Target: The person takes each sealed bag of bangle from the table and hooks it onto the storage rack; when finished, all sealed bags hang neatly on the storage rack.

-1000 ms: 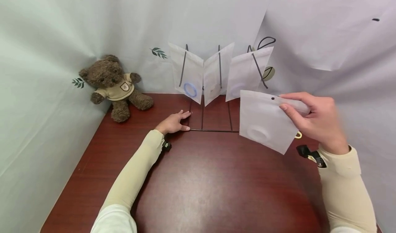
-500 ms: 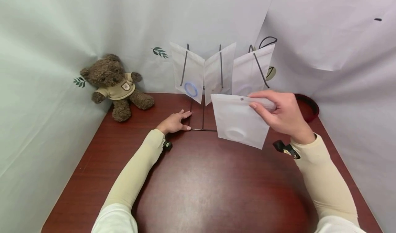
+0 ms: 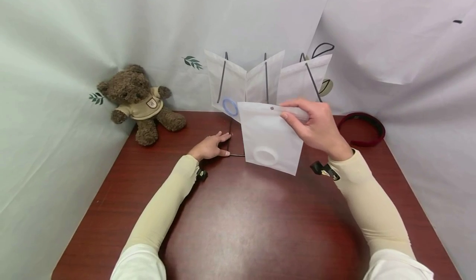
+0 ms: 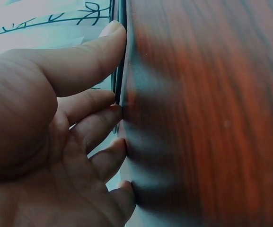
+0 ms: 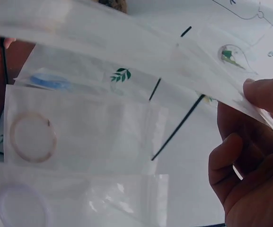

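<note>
My right hand [image 3: 316, 125] pinches the top corner of a white translucent pouch [image 3: 273, 129] between thumb and fingers. The pouch has a small punched hole and shows a pale ring [image 3: 255, 153] inside. Behind it, three similar pouches hang on black wire hooks: a left pouch [image 3: 227, 79] with a blue ring [image 3: 224, 105], a middle pouch [image 3: 256, 85] and a right pouch [image 3: 297, 81]. The held pouch partly covers them. In the right wrist view, a pinkish ring [image 5: 14, 137] shows inside one pouch. My left hand [image 3: 210, 147] touches the rack's black wire base [image 3: 237, 155] with extended fingers.
A brown teddy bear [image 3: 135, 102] in a beige shirt sits at the back left of the reddish wooden table [image 3: 238, 222]. A dark red headband [image 3: 380, 127] lies at the back right. White cloth [image 3: 163, 32] surrounds the table.
My right hand has carried the pouch leftward, from beside the rack to in front of the left and middle hanging pouches. The headband has come into view. My left hand has stayed at the rack base.
</note>
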`<move>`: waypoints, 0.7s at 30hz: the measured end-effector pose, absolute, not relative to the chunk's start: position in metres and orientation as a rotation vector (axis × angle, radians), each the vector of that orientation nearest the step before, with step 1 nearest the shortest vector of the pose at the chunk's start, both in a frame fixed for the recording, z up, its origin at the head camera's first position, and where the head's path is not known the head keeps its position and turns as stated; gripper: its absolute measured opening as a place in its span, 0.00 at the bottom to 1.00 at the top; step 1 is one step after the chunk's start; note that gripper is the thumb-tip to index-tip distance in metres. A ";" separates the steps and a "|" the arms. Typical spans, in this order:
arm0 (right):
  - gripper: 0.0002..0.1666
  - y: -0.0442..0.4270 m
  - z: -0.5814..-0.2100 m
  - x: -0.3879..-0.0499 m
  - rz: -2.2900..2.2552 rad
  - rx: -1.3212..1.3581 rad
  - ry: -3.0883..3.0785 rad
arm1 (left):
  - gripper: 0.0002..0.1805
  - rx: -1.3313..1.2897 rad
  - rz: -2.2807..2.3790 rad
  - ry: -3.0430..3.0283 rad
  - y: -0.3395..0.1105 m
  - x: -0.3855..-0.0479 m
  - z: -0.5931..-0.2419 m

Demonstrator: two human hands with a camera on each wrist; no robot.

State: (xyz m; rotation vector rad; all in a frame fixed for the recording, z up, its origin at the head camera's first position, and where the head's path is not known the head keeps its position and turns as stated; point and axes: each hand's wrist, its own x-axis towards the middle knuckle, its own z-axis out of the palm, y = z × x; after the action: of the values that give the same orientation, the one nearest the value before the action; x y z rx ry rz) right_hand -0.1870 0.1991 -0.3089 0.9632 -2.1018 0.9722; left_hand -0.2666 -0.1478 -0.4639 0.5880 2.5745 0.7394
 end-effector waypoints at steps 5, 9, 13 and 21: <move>0.11 0.192 -0.312 -0.196 0.988 0.928 -2.119 | 0.46 0.588 0.753 2.569 -0.147 -0.266 -0.462; 0.11 0.189 -0.315 -0.203 1.015 0.887 -2.129 | 0.46 0.578 0.750 2.567 -0.147 -0.265 -0.461; 0.09 0.185 -0.318 -0.209 1.041 0.833 -2.132 | 0.46 0.580 0.744 2.566 -0.147 -0.265 -0.461; 0.10 0.181 -0.322 -0.226 1.056 0.724 -2.165 | 0.46 0.585 0.737 2.571 -0.147 -0.266 -0.462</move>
State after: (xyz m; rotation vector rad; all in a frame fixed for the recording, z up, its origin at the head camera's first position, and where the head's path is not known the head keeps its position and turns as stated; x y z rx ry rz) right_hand -0.2258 0.1813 -0.3224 0.7243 -2.1652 1.0557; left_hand -0.2661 -0.1471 -0.4618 0.5855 2.5714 0.7374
